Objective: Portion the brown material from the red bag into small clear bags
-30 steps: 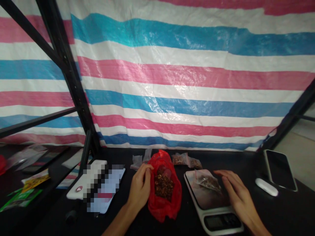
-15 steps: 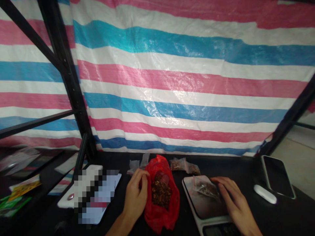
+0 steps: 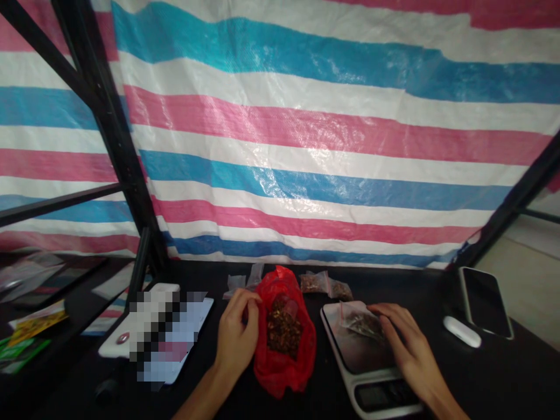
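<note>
A red plastic bag (image 3: 284,373), rolled open at the top, stands on the black table with brown dried bits (image 3: 283,335) inside. At its left rim is my left hand (image 3: 238,326), its fingers curled and the thumb and forefinger closed at the bag's edge. To the right lies a kitchen scale (image 3: 356,353) bearing a small clear zip bag (image 3: 362,322) with dark contents. My right hand (image 3: 405,338) rests over the scale's right side, fingers stretched out, their tips beside the zip bag. The scale's display is too dim to read.
Two filled zip bags (image 3: 315,283) lie behind the red bag, with clear bags (image 3: 236,284) to their left. Phones (image 3: 181,344) lie at left. A white case (image 3: 462,331) and a dark-screened phone (image 3: 485,302) sit at right. Black frame posts (image 3: 118,146) flank a striped sheet.
The view has tilted and shifted slightly. Both hands keep nearly the same places, the left at the red bag's rim and the right over the scale. The zip bag has stayed on the scale.
</note>
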`<state>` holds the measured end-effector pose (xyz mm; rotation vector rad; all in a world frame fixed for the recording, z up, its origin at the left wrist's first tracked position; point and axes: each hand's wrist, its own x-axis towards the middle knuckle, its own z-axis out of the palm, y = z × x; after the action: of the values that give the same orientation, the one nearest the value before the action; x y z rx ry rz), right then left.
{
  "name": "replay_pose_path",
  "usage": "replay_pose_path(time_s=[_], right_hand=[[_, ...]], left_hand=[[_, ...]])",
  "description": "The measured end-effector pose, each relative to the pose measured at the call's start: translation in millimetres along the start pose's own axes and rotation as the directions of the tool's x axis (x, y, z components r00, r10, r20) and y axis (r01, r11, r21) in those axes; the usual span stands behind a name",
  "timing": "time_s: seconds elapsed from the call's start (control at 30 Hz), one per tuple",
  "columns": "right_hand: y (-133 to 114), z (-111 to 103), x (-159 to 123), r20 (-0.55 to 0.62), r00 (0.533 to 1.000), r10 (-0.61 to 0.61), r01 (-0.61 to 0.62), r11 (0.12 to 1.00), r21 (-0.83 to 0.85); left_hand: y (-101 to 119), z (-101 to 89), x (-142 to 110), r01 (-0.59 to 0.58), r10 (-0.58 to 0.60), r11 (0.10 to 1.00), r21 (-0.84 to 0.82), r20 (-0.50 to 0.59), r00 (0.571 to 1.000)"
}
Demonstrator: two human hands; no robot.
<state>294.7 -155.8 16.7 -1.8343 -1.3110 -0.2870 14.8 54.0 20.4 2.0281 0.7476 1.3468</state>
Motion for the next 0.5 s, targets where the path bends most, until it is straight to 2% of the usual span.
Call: replay_pose_path(time_s=[0.23,0.5], right_hand=[[-2.2,-0.4,0.1,0.024,1.000,-0.020,0.021,1.000,-0.013],[0.6,0.5,-1.2,0.042,0.999,-0.034,0.036,0.998,-0.047]], left_hand=[[-5.4,0.1,-0.9,0.043,-0.041,0.997,0.066,-0.028,0.999],[-0.4,3.1,-3.0,0.008,-0.007,0.999,0.034,-0.028,1.000]])
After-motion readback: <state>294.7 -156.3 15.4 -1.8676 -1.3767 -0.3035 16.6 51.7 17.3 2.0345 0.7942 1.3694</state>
